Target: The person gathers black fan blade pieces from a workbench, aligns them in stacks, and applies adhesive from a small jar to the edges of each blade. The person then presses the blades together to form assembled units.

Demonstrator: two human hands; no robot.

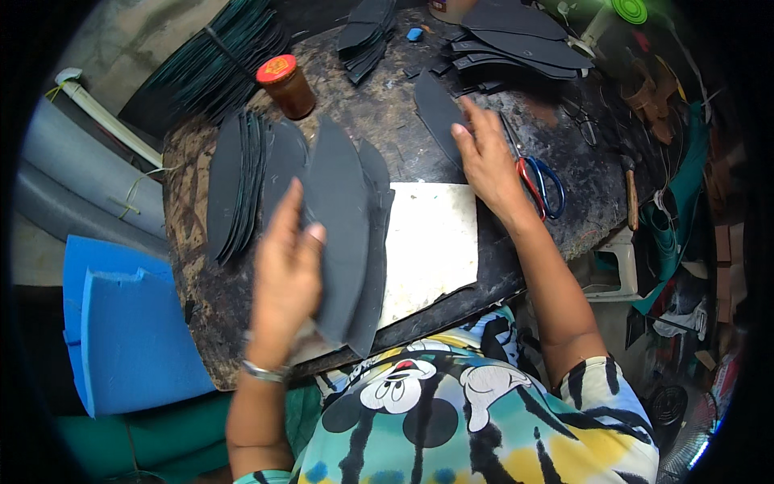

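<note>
My left hand point(286, 266) grips a bundle of dark grey sole-shaped cut pieces point(347, 226), held raised over the near part of the worn round table point(193, 266). My right hand point(488, 157) reaches forward with its fingers pressed on a single dark sole-shaped piece point(435, 109) lying flat on the table. Under the bundle lies a white cutting board point(431, 242). Scissors with red and blue handles point(536, 181) lie just right of my right hand.
A fanned stack of dark pieces point(238, 181) lies at the table's left. A brown jar with a red lid point(286, 85) stands behind it. More dark pieces point(516, 44) are piled at the back. Blue foam sheets point(129, 331) lean at the left. A wooden-handled tool point(631, 198) rests at the right edge.
</note>
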